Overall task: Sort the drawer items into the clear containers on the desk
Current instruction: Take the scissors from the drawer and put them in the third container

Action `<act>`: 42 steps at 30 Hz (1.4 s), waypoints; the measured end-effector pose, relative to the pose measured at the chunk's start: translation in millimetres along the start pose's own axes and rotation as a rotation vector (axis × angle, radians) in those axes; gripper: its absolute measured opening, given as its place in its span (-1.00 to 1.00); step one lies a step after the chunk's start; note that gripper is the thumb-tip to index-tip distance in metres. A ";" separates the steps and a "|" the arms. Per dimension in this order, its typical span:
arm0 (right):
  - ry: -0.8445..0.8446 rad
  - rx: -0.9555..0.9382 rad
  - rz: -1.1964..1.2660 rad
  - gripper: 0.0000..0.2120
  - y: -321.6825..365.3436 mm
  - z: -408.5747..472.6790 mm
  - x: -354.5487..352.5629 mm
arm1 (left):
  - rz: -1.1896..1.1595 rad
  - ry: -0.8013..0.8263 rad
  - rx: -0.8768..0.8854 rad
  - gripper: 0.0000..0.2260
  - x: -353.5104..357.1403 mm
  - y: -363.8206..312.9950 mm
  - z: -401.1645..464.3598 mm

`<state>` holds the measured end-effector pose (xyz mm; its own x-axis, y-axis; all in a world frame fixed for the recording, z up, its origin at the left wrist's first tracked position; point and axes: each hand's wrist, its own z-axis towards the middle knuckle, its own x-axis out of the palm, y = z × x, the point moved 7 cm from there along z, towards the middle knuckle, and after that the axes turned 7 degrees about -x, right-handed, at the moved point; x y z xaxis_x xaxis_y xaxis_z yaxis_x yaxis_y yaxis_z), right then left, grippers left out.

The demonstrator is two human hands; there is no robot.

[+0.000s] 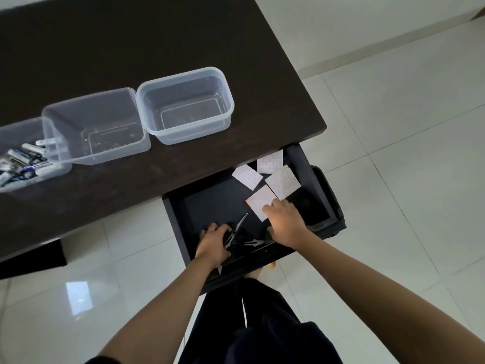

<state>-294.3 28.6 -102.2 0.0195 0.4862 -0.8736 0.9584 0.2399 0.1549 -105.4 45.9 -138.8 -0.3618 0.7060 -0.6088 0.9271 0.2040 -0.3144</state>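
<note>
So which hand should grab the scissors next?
Left. The left hand already lies on the scissors handles, while the right hand rests on a paper square.

1. The bench point(131, 48) is dark brown, almost black.
2. The drawer point(210, 203) is black inside and out.
3. The three tubs point(185, 106) are clear plastic with a faint grey tint.
4. The cards point(282, 179) are white with a fine pattern of pale orange dots.
5. The scissors point(236, 229) have black handles and grey metal blades.
6. The floor point(393, 127) is glossy white tile with thin grey joints.
7. The batteries point(23, 161) are silver-white with dark blue bands.
</note>
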 end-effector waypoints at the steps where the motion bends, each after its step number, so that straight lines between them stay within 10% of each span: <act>1: 0.052 -0.082 0.050 -0.60 7.0 1.9 4.3 | -0.001 -0.003 0.010 -0.49 -0.3 -0.3 0.8; 13: 0.338 -0.058 0.382 -0.51 44.4 13.3 38.8 | -0.097 -0.002 -0.003 -0.74 -8.6 6.2 -2.7; 26: 0.394 -0.010 0.577 -0.50 40.5 4.6 35.4 | -0.307 -0.115 -0.044 -0.59 -23.0 3.7 -34.7; 42: -0.161 0.148 0.997 -0.79 36.3 -1.4 -59.7 | -0.603 -0.347 0.041 -0.67 -89.7 17.6 -83.1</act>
<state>-261.0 9.4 -43.8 0.8556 0.2864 -0.4312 0.5100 -0.3238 0.7969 -48.4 42.4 -29.2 -0.8292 0.2184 -0.5146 0.5523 0.4622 -0.6938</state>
